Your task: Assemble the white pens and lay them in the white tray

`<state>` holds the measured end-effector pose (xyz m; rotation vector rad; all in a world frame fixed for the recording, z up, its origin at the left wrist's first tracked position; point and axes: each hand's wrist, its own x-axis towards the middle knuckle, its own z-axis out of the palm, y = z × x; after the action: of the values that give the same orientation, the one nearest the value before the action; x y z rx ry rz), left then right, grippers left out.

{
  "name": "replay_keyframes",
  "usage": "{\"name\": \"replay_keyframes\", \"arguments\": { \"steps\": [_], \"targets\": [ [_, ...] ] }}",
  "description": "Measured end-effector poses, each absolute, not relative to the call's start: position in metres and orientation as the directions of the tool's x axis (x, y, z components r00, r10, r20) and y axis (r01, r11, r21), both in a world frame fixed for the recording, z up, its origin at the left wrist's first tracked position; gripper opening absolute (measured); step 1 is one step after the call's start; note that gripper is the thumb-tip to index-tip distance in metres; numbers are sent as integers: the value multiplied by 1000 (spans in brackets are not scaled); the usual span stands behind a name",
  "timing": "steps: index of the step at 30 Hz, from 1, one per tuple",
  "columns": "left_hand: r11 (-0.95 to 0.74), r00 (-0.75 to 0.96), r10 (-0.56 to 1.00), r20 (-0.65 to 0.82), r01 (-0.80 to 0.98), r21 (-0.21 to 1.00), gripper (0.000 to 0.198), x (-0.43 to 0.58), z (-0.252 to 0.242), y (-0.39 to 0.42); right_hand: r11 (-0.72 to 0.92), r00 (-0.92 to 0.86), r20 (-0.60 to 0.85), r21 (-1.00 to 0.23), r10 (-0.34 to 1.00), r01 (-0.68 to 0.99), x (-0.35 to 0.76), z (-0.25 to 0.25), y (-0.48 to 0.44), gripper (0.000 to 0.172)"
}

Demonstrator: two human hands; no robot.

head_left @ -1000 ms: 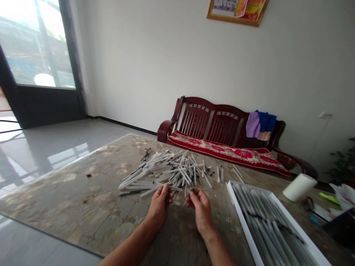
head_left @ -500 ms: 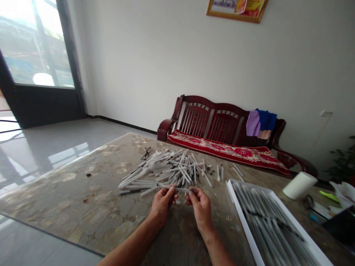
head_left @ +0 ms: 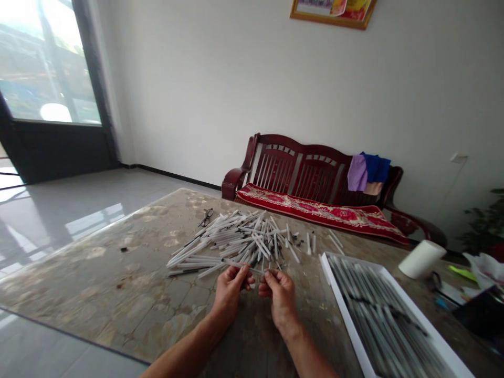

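In the head view my left hand [head_left: 230, 289] and my right hand [head_left: 280, 294] are close together over the near part of the table. Between them lies one thin, pale, pen-like stick [head_left: 256, 271], pinched by the thumb and fingers of each hand. Its left end is dark and reaches past my left fingers. Just beyond my hands spreads a loose pile of pale pen-like sticks [head_left: 232, 239], some with dark ends. To the right, a white open box [head_left: 342, 313] holds many long grey sticks [head_left: 389, 320] in rows, blurred.
Eyeglasses [head_left: 206, 217] rest left of the pile on the patterned table [head_left: 153, 294]. A white roll [head_left: 422, 259] and a dark object [head_left: 478, 315] stand beyond the box at right. Behind the table is a wooden bench [head_left: 311, 170] with a red cushion [head_left: 326, 210].
My right hand has shifted slightly left, closer to my left hand, along the stick. The whole view has moved a little.
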<state>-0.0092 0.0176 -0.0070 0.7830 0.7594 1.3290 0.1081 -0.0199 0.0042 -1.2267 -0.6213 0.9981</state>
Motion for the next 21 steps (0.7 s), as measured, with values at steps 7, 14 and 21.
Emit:
{"name": "replay_keyframes", "arguments": {
  "steps": [7, 14, 21],
  "targets": [
    [146, 139, 987, -79, -588, 796, 47, -14, -5, 17, 79, 311, -94, -861, 946, -503, 108, 16, -24, 49],
    [157, 327, 945, 4, -465, 871, 50, -12, -2, 10, 56, 330, -119, -878, 937, -476, 109, 22, -23, 46],
    [-73, 242, 965, 101, -122, 990, 38, -14, -7, 7, 33, 599, 184, -967, 780, 253, 247, 73, -34, 50]
  ]
}}
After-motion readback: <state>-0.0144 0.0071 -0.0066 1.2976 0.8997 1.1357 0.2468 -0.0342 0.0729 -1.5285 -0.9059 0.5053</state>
